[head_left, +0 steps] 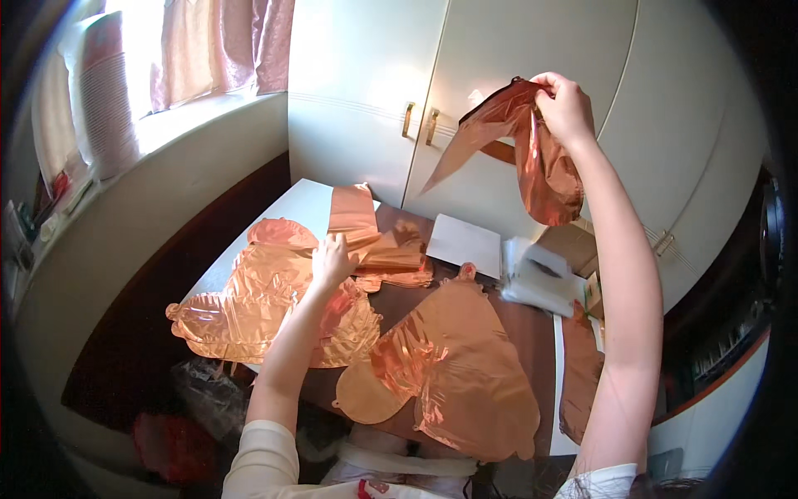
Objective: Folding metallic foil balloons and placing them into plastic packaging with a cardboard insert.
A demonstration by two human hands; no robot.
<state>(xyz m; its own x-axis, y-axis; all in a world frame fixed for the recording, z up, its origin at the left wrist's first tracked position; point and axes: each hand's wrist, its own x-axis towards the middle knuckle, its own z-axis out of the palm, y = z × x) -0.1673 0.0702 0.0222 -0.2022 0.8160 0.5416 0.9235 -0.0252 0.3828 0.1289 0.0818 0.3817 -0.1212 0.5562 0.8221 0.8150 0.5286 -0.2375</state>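
My right hand (567,108) is raised in front of the cabinets, its fingers pinching the upper edge of a deflated copper foil balloon (550,185). That balloon hangs in loose folds. Lower down, over the table, my left hand (332,260) is closed at the edge of a folded copper foil balloon (353,212); its fingertips are partly hidden. Under my left forearm a crumpled foil balloon (266,279) lies spread out. Nearer to me, another flat foil balloon (478,366) with a small tab at its top covers the table's front.
The brown table (532,320) stands against white cabinets (515,50). Toward its back right are a white flat sheet or box (465,243), blurred clear packaging (540,274) and a cardboard box (568,245). More copper foil (579,374) lies at the right. A clear plastic bag (208,395) is at the lower left.
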